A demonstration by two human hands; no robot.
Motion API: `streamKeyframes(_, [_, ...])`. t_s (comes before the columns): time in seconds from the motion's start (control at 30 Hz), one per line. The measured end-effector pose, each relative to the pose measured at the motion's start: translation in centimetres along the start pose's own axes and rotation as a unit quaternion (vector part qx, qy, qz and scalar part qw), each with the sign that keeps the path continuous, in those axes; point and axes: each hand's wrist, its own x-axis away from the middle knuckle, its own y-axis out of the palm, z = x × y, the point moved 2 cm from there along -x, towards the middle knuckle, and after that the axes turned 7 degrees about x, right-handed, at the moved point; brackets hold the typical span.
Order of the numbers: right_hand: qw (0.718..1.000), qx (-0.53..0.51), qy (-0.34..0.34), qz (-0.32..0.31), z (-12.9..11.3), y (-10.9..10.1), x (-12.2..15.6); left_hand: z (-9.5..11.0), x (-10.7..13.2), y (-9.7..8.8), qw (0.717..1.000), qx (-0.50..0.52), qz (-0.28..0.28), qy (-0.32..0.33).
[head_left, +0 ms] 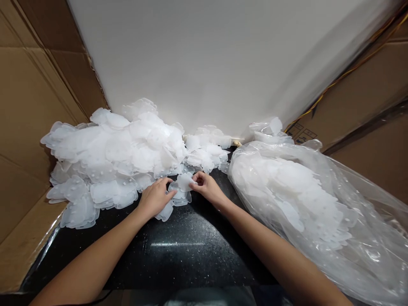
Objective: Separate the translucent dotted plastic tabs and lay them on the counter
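Note:
My right hand (208, 187) pinches the edge of a thin, translucent white plastic piece (185, 182) with a wavy outline. Just left of it, my left hand (155, 198) has thumb and index finger apart, with nothing visible between them. Beneath and between the hands lie a few similar plastic pieces (182, 198) on the black speckled tabletop (188, 250). A large heap of these white plastic pieces (121, 144), some dotted with small bumps, rises behind my left hand. The undersides of both hands are hidden.
At right, a clear plastic bag (360, 255) holds more white pieces. A smaller pile (208, 148) lies at the back against the pale wall (204, 63). Cardboard (28, 119) stands on the left, and a cardboard box (360, 97) with a yellow cable on the right.

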Motion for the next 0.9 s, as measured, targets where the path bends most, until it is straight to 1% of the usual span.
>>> streamKeyframes(0.1, [0.997,-0.070,0.019,-0.041,0.3,-1.0,1.2,0.3,0.1,0.4,1.000,0.003,0.003,-0.001])
streamKeyframes(0.17, [0.987,-0.128,0.047,-0.088,0.5,-1.8,2.2,0.2,0.1,0.4,1.000,0.017,0.002,-0.007])
streamKeyframes(0.23, [0.965,-0.204,0.088,-0.140,0.8,-2.6,3.2,-0.2,-0.2,0.4,0.999,0.041,-0.002,-0.015])
streamKeyframes(0.3, [0.940,-0.268,0.123,-0.172,1.1,-3.4,3.9,-0.5,-0.5,0.2,0.997,0.070,-0.011,-0.016])
streamKeyframes(0.43, [0.918,-0.320,0.153,-0.177,1.6,-4.2,4.0,-1.2,-1.2,-0.6,0.992,0.125,-0.032,-0.006])
streamKeyframes(0.57, [0.905,-0.349,0.172,-0.174,2.1,-4.1,3.5,-1.6,-1.5,-1.1,0.983,0.181,-0.036,-0.024])
streamKeyframes(0.67, [0.897,-0.361,0.191,-0.171,2.4,-3.9,3.4,-1.4,-1.2,-1.1,0.984,0.168,-0.053,0.001])
streamKeyframes(0.77, [0.893,-0.369,0.195,-0.172,2.5,-3.9,3.5,-0.9,-0.8,-1.2,0.982,0.171,-0.068,0.035])
streamKeyframes(0.83, [0.892,-0.371,0.191,-0.175,2.4,-4.0,3.5,-0.6,-0.5,-1.3,0.976,0.188,-0.103,0.035])
streamKeyframes(0.9, [0.891,-0.372,0.187,-0.178,2.4,-4.0,3.5,-0.4,-0.2,-1.3,0.964,0.215,-0.155,0.012])
